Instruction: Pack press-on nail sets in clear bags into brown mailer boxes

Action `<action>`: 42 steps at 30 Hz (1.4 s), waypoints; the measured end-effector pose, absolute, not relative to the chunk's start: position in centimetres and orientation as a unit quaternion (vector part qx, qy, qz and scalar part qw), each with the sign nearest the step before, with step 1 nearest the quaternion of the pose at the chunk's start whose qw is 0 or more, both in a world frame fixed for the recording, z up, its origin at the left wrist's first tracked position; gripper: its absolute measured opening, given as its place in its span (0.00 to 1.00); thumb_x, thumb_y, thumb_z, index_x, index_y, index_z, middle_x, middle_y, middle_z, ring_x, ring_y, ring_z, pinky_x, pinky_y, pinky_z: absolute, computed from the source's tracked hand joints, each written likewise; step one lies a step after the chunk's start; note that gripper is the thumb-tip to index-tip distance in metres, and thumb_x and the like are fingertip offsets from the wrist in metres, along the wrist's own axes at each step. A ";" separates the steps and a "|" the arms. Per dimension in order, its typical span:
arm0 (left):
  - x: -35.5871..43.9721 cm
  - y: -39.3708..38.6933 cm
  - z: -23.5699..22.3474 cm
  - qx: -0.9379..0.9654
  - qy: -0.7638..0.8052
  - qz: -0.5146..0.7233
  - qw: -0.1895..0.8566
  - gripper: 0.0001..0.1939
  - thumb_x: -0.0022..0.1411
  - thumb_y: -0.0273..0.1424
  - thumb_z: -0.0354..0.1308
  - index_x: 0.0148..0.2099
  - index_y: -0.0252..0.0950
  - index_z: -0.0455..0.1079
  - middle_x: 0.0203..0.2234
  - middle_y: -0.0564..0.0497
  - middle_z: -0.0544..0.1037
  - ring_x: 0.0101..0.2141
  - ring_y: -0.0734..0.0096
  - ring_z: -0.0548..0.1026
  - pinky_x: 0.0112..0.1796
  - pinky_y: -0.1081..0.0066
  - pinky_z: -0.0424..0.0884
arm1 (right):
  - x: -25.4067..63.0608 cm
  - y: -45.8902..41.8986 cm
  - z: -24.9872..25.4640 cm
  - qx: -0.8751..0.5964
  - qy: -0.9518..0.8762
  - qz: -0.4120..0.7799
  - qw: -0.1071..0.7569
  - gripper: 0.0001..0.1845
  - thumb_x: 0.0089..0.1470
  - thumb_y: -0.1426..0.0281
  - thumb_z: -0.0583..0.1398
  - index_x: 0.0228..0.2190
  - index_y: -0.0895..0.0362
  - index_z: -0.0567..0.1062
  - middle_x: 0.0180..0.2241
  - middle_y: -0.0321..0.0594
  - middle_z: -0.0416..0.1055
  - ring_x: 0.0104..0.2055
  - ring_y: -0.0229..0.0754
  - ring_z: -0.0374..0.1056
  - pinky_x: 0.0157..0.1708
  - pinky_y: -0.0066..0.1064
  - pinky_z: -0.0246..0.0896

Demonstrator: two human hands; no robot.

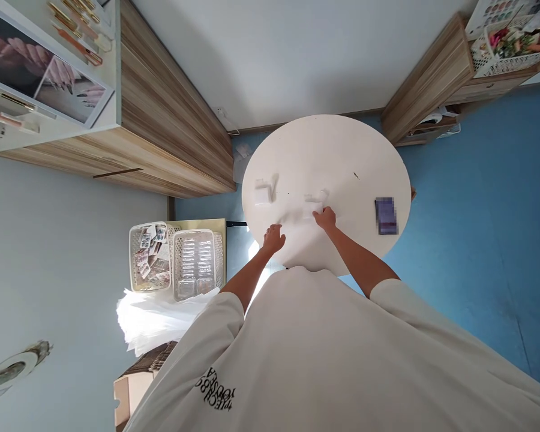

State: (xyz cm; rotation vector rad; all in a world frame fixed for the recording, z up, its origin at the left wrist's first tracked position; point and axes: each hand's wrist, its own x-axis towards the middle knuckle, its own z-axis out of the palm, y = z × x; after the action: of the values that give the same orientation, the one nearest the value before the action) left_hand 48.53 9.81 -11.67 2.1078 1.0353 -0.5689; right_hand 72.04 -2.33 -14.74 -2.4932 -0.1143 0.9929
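My right hand (325, 219) is at the near right edge of a small white box-like object (313, 207), with thumb and fingers closed on it. Just beyond lies another little white piece (324, 194), too pale against the tabletop to make out. My left hand (274, 239) hovers at the near left part of the round white table (324, 144), its fingers loosely apart and nothing visible in them. Farther left on the table sits a second small white block (263, 194), with a thin pale strip (274, 187) beside it.
A blurred purple item (386, 216) lies at the table's right. Left of the table stand a white basket of printed packets (132, 258) and one of clear plastic cases (198, 255), above white plastic sheeting (157, 315). Wooden cabinets (180, 114) flank the far wall.
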 end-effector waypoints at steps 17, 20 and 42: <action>42.7 14.5 -12.7 0.850 0.299 -0.257 0.350 0.31 0.74 0.31 0.50 0.76 0.41 0.58 0.76 0.49 0.59 0.73 0.61 0.61 0.70 0.60 0.62 | 68.1 11.8 -16.9 -0.912 -0.169 0.286 0.240 0.11 0.59 0.61 0.66 0.38 0.55 0.74 0.41 0.45 0.75 0.43 0.49 0.69 0.47 0.38 0.67; 42.6 14.6 -12.8 0.847 0.301 -0.253 0.357 0.31 0.73 0.30 0.50 0.76 0.41 0.58 0.76 0.49 0.58 0.73 0.61 0.60 0.69 0.59 0.62 | 68.2 12.1 -17.0 -0.908 -0.183 0.293 0.238 0.12 0.60 0.60 0.66 0.39 0.55 0.75 0.41 0.45 0.75 0.43 0.48 0.69 0.47 0.38 0.67; 41.8 4.1 -10.3 0.852 0.336 -0.244 0.320 0.32 0.68 0.26 0.51 0.72 0.37 0.60 0.76 0.37 0.56 0.73 0.53 0.59 0.68 0.49 0.59 | 61.9 -10.4 -11.6 -0.868 -0.330 0.342 0.141 0.21 0.64 0.69 0.57 0.56 0.55 0.76 0.61 0.53 0.69 0.63 0.55 0.66 0.64 0.43 0.63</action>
State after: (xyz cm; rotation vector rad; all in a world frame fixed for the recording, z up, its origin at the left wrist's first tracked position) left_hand 41.77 4.11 -10.33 2.2394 0.8828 -0.6413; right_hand 61.88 -10.36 -11.63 -2.5071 -0.9532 0.9869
